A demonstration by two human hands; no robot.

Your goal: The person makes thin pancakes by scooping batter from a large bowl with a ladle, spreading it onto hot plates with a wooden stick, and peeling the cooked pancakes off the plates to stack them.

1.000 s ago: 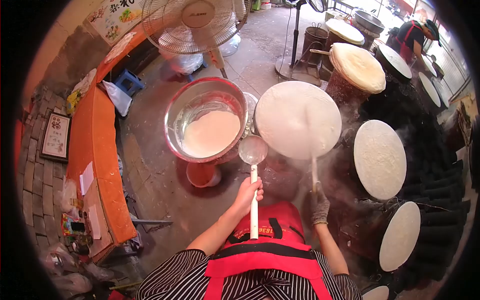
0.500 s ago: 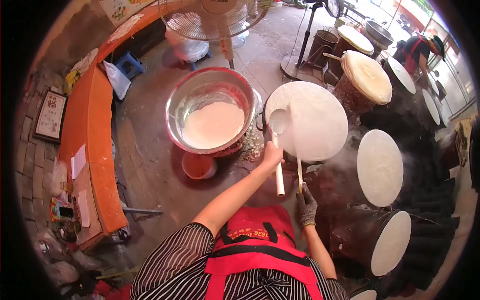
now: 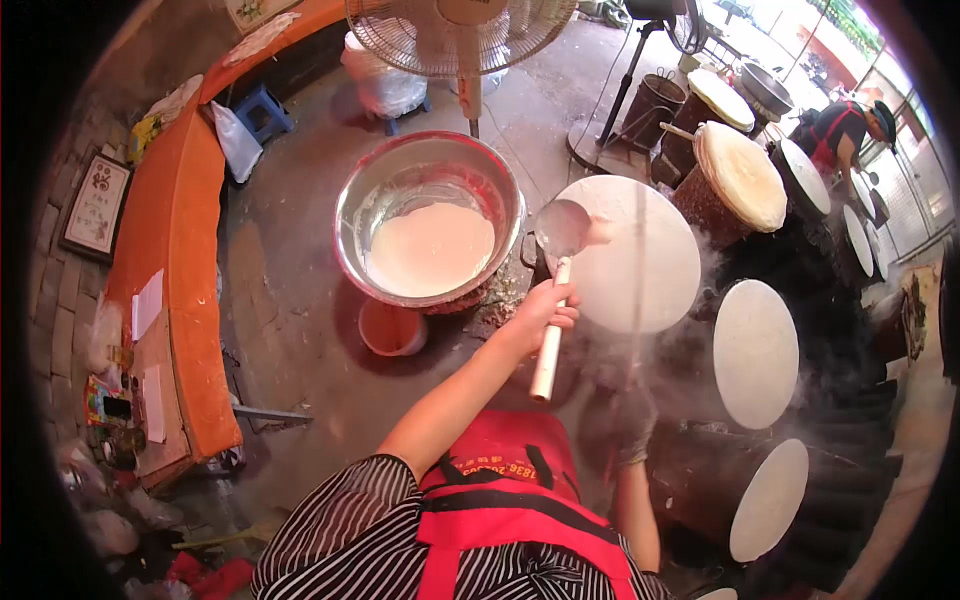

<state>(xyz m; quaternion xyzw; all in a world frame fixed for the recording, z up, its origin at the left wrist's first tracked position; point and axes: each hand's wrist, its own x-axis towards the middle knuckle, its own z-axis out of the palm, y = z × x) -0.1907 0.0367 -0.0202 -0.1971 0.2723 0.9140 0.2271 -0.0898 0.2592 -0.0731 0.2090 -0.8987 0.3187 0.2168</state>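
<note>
My bare left hand [image 3: 546,315] is wrapped round the pale handle of a metal ladle [image 3: 563,228], whose round bowl hangs over the left edge of a griddle coated in white batter [image 3: 640,265]. Smeared by motion, my gloved right hand [image 3: 632,415] is below the griddle's front edge. From it a thin stick [image 3: 637,340], also blurred, reaches up across the coated surface. Left of the ladle stands a large metal basin [image 3: 350,235] with pale batter [image 3: 432,250] in it.
A red bucket [image 3: 390,328] stands below the basin. Two more white-topped griddles [image 3: 756,354] are at the right, amid steam. A stack of flatbreads [image 3: 740,175] lies behind. A fan [image 3: 462,30] stands ahead. Another person [image 3: 838,135] bends at the far right.
The ladle has moved from beside the basin to over the griddle's left edge, its bowl now tilted. The stick has swept left, then back right with my right hand. The view has shifted.
</note>
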